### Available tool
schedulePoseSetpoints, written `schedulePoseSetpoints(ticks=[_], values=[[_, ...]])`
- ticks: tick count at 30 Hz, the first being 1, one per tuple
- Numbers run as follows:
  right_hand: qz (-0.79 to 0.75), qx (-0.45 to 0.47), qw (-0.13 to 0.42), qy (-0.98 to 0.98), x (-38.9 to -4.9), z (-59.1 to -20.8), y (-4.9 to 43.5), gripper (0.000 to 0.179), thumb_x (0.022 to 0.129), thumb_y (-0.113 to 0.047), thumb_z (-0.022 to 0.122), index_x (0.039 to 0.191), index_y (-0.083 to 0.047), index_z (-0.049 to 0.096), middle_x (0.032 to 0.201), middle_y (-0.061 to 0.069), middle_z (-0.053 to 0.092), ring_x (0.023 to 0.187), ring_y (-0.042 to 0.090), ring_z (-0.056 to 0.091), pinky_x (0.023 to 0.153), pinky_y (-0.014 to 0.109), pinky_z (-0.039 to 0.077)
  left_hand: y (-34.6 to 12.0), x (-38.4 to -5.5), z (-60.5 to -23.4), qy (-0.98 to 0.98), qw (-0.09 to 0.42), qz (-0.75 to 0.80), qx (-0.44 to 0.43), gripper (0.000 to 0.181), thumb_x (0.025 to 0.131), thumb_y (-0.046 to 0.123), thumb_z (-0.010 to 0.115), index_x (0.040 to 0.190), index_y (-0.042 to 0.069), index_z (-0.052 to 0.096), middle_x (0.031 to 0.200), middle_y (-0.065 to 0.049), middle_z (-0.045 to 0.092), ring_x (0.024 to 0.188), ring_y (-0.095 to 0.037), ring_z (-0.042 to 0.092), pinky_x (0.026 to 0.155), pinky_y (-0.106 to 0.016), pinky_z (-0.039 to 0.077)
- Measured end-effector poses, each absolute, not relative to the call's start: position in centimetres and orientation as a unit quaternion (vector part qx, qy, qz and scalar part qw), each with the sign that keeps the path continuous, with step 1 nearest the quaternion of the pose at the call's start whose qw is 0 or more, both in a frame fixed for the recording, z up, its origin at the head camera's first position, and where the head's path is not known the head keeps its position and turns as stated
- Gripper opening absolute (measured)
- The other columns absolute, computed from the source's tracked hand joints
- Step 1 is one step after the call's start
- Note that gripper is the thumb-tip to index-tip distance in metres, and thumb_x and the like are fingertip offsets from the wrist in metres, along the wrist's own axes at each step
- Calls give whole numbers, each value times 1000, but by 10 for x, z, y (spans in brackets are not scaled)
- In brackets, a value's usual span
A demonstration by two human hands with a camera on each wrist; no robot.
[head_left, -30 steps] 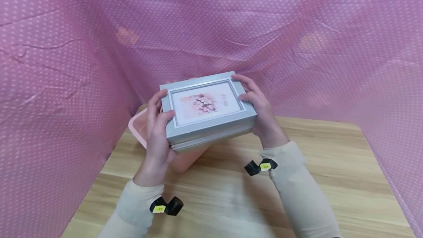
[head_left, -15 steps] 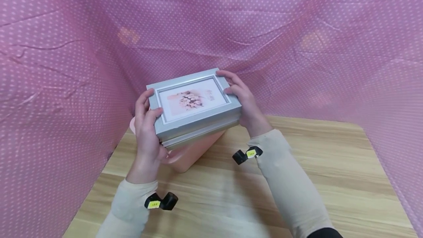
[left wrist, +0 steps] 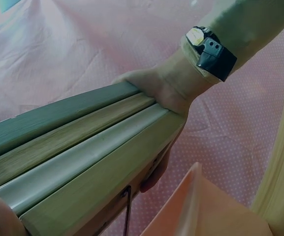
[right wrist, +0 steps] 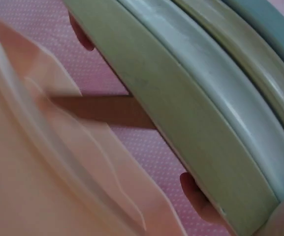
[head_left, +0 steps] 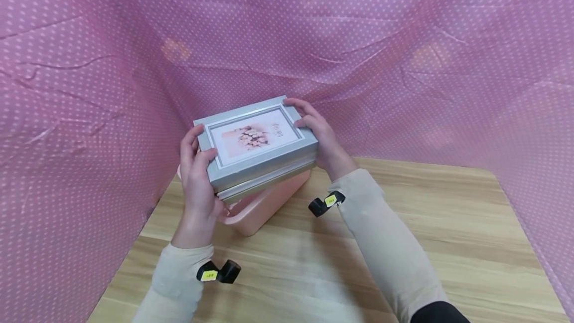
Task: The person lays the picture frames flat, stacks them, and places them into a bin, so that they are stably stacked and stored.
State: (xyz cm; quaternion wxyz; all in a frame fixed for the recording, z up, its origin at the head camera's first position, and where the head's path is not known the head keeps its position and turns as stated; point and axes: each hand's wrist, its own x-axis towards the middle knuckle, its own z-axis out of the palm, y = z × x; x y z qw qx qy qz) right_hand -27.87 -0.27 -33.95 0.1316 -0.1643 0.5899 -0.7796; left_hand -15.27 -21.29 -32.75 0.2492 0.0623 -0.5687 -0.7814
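A stack of picture frames (head_left: 264, 161), the top one silver-grey with a pink blossom print, is held tilted in the air between both hands. My left hand (head_left: 197, 178) grips its left end, thumb on the top frame's border. At the opposite end my right hand (head_left: 320, 131) grips it, thumb likewise on top. Layered frame edges (left wrist: 92, 142) show green-grey, olive and silver in the left wrist view. From the underside a brown stand leg (right wrist: 107, 110) hangs down toward a pink plastic bin (head_left: 269, 206), which the stack partly hides in the head view.
The bin stands toward the left on a wood-grain table (head_left: 412, 223). Pink dotted cloth (head_left: 358, 39) walls in the back and both sides. A small black camera (head_left: 219, 271) sits on the left sleeve, another camera (head_left: 326, 203) on the right.
Both hands have carried the stack of picture frames left, over the pink bin, slightly lowering it over the last half second. More of the bin's right-hand side now shows. Both grips have stayed the same.
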Motion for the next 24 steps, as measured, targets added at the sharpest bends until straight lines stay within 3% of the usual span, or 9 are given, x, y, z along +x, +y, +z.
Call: schedulePoseSetpoints(ticks=[10, 24], values=[[-770, -179, 151, 594, -290, -342, -16, 68, 89, -15, 49, 157, -16, 51, 172, 3, 40, 150, 33, 40, 124, 50, 32, -220, -150, -331, -567, 251, -779, 90, 56, 98, 1, 43, 148, 24, 54, 154, -1, 49, 129, -20, 53, 90, -25, 57], [-739, -220, 164, 615, -309, -350, -24, 73, 89, -19, 49, 161, -23, 50, 174, -9, 40, 157, 30, 37, 126, 53, 33, -220, -153, -338, -568, 268, -774, 85, 51, 95, 2, 44, 137, 24, 62, 141, -4, 52, 122, -23, 54, 88, -28, 55]])
